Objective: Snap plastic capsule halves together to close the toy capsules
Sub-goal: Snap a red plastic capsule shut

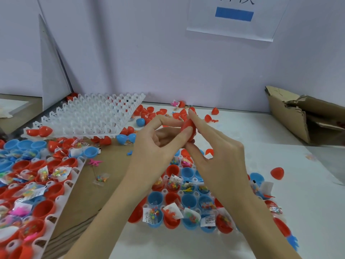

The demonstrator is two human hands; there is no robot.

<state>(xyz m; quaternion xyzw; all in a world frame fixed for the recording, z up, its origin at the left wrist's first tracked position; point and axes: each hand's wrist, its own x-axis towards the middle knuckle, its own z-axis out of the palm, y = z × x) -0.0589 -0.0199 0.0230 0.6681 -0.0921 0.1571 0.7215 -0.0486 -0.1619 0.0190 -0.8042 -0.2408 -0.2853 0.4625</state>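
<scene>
A red capsule is held up in the middle of the view, between both hands. My left hand pinches its left side with thumb and forefinger. My right hand presses on it from the right, forefinger laid over its top and thumb under it. Whether its two halves are fully joined I cannot tell. Below my hands lies a white tray with several open red and blue capsule halves, many holding small toy packets.
A second filled tray lies at the left on cardboard. An empty white tray leans behind it. Loose red and blue halves are scattered at the back, one red half at right. A torn cardboard box stands far right.
</scene>
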